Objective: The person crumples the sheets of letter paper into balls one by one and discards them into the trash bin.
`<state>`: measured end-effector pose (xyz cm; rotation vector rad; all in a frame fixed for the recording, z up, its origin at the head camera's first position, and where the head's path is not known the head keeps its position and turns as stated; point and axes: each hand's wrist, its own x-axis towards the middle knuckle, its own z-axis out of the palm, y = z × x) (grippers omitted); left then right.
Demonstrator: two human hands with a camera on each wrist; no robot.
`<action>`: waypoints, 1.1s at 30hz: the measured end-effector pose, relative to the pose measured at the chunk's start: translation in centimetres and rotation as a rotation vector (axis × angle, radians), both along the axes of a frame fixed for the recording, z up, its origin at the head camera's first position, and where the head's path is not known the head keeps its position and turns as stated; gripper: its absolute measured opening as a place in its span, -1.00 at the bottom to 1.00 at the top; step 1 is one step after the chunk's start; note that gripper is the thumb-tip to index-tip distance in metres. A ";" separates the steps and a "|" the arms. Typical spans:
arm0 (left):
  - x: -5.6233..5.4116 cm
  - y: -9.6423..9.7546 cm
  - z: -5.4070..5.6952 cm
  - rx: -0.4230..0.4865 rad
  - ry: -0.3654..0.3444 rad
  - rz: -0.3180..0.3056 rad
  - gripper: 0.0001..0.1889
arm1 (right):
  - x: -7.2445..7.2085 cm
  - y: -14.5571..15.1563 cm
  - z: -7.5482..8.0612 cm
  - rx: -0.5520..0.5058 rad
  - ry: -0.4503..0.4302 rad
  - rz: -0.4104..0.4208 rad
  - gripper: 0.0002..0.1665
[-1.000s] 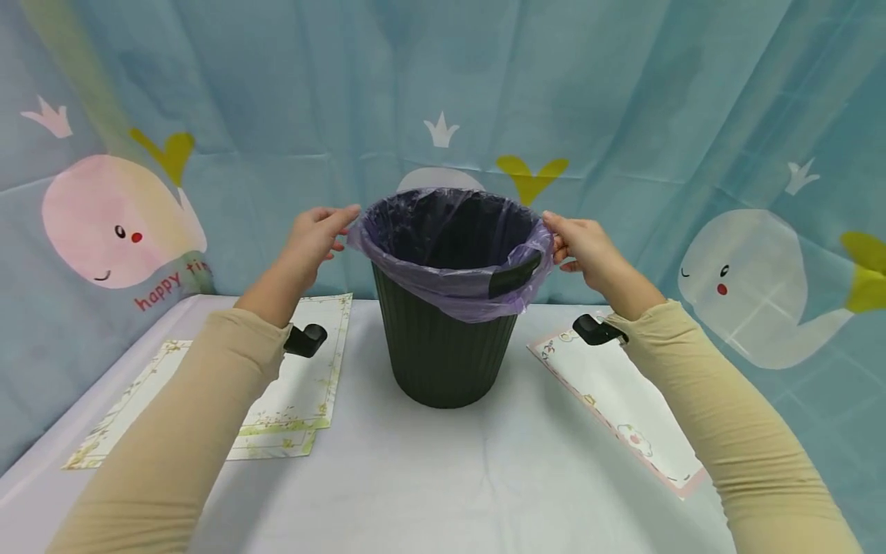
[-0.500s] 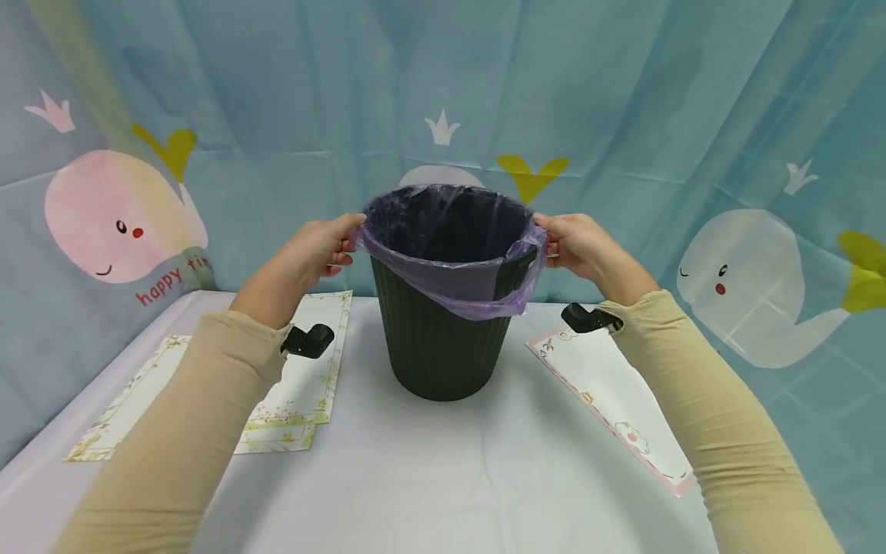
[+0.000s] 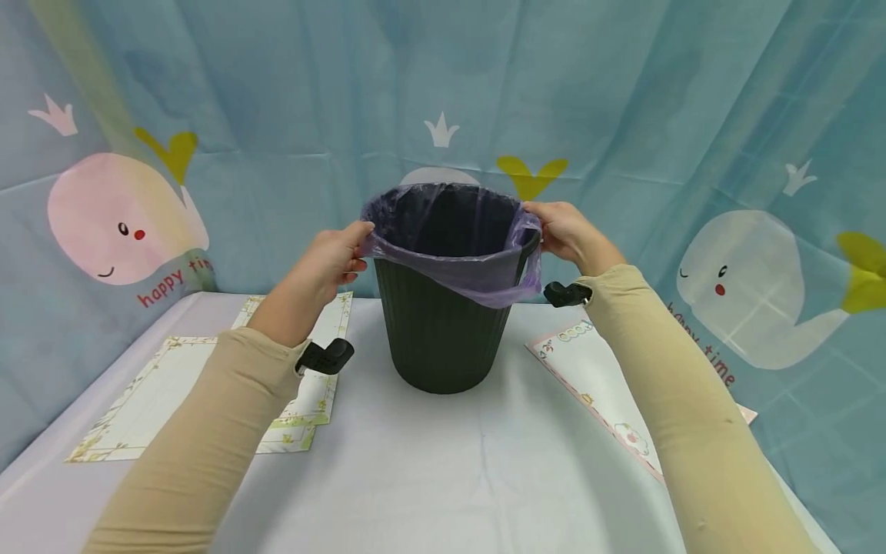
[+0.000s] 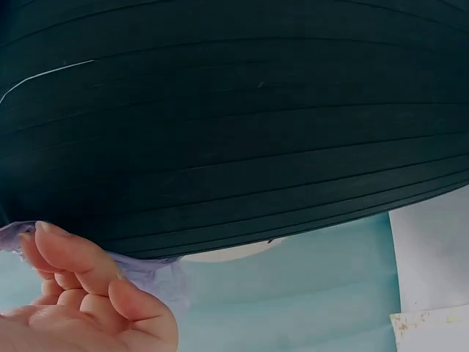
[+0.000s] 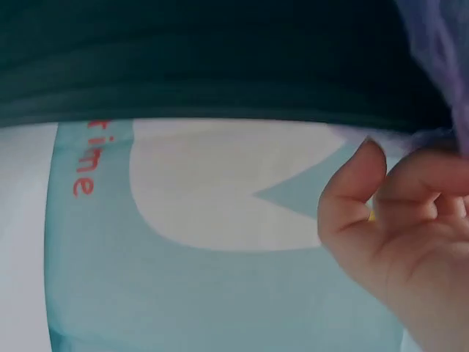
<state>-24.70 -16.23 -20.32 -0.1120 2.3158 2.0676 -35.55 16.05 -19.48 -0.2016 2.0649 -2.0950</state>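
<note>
A dark green ribbed trash can (image 3: 443, 331) stands upright on the table, lined with a thin purple trash bag (image 3: 484, 281). The bag's edge is folded outward over the rim and sags lower at the front right. At the rim's left side, my left hand (image 3: 335, 258) pinches the folded edge. My right hand (image 3: 566, 231) grips the bag at the right side of the rim. In the left wrist view, curled fingers of the left hand (image 4: 95, 293) meet the purple film (image 4: 157, 279) beside the can wall. The bag's bottom is hidden inside the can.
Two sheets with leafy borders (image 3: 166, 400) lie overlapping on the left of the white-covered table (image 3: 429, 469). A pink-edged sheet (image 3: 602, 377) lies on the right, partly under the right arm. A blue whale-print curtain (image 3: 595, 92) hangs behind the can.
My right hand has moved inward and back along the rim, drawing the bag's edge with it. My left hand has shifted slightly right and down. The can stays in about the same place.
</note>
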 end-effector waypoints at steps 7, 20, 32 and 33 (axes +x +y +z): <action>-0.2 -0.1 0.0 -0.075 0.016 -0.004 -0.62 | -0.5 0.0 -0.3 0.028 0.016 -0.046 -0.72; 2.8 -2.2 -1.8 -0.244 0.171 -0.064 -0.25 | 3.0 5.4 -1.5 0.280 0.142 -0.064 -0.21; 5.4 -2.8 -7.5 -0.413 0.217 -0.098 -0.42 | 6.7 11.2 -5.8 0.676 0.193 0.277 -0.16; 5.5 -2.8 -8.0 -0.439 0.222 -0.105 -0.44 | 6.9 11.7 -6.2 0.715 0.192 0.315 -0.13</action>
